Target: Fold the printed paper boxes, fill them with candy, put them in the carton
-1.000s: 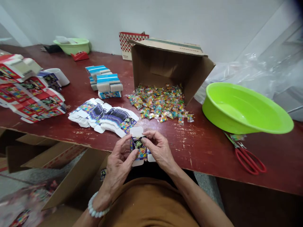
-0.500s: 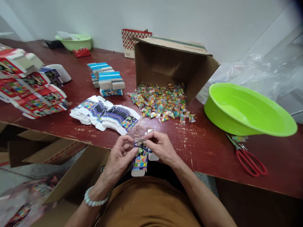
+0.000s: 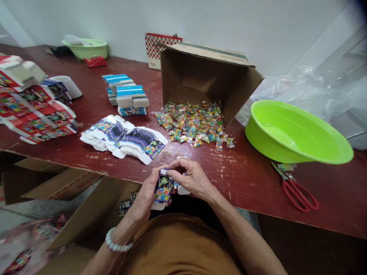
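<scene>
A small purple printed candy box [image 3: 164, 188] is held over the table's front edge, its lower white flap sticking out. My left hand [image 3: 146, 194] wraps round its left side. My right hand [image 3: 191, 178] pinches the top end with thumb and fingers. Behind the right hand, partly hidden, lies another flat carton [image 3: 182, 190] with white flaps. A fanned stack of flat purple cartons [image 3: 126, 139] lies just beyond my hands. Small clear packets of colourful candy [image 3: 195, 122] spill from a tipped cardboard box [image 3: 206, 72].
A bright green basin [image 3: 298, 133] stands at right, with red-handled scissors [image 3: 299, 194] before it. Blue-topped carton bundles [image 3: 130, 95] and red carton stacks [image 3: 43, 110] are at left. At the back are a red tape dispenser [image 3: 95, 62] and pale green bowl [image 3: 99, 49]. Open cardboard boxes [image 3: 83, 210] sit below.
The flap standing at the top of the candy box is now folded down under my right fingers. My left hand has closed further round the box, which has shifted slightly left.
</scene>
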Demonstrator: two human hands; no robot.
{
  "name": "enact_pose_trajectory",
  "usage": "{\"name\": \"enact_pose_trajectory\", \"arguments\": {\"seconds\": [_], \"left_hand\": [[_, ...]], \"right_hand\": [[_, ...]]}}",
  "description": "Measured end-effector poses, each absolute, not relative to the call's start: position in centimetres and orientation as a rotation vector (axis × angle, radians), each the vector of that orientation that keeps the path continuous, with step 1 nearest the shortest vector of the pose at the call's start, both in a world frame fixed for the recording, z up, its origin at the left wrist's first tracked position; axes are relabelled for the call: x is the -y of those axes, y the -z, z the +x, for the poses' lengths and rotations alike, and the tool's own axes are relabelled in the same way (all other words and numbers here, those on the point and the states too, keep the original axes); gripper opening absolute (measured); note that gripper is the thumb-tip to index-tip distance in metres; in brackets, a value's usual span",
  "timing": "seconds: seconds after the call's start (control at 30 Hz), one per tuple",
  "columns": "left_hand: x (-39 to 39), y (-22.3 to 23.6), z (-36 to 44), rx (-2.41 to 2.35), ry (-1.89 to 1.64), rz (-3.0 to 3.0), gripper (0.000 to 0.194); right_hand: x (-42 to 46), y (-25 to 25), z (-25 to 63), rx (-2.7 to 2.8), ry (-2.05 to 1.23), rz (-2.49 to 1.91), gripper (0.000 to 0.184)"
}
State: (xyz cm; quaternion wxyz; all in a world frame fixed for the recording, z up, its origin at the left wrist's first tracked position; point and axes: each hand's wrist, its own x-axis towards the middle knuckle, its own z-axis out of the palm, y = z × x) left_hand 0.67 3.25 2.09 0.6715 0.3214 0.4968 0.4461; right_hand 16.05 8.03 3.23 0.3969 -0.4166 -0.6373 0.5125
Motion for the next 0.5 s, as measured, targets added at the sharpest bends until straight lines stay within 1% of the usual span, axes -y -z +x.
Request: {"name": "enact_pose_trajectory", "arguments": {"seconds": [0.1,0.17,0.23,0.37,0.5], "left_hand": [[-3.4,-2.0,0.6,-1.128,-1.015,0.798,0.072],[-3.5,-1.9,0.5,-1.120,-1.008,0.827,0.073],[-3.6,-1.7,0.4,-1.124,-0.995,0.833,0.073],[-3.6,-1.8,0.3,-1.156,-1.001,0.809,0.069],[-3.5,-1.9,0.6,-1.168,-0.999,0.756,0.068]], "right_hand": [[-8.4,-3.2,15.9,1.474,-1.477,-1.042,0.013],[-8.5,-3.0,15.9,1.414,-1.532,-1.031,0.014],[-8.4,-2.8,16.0,1.439,-1.477,-1.030,0.014],[-8.2,-3.1,16.8,1.676,-1.216,-0.985,0.010],[-7.9,-3.5,17.5,1.855,-1.275,-0.897,0.020]]}}
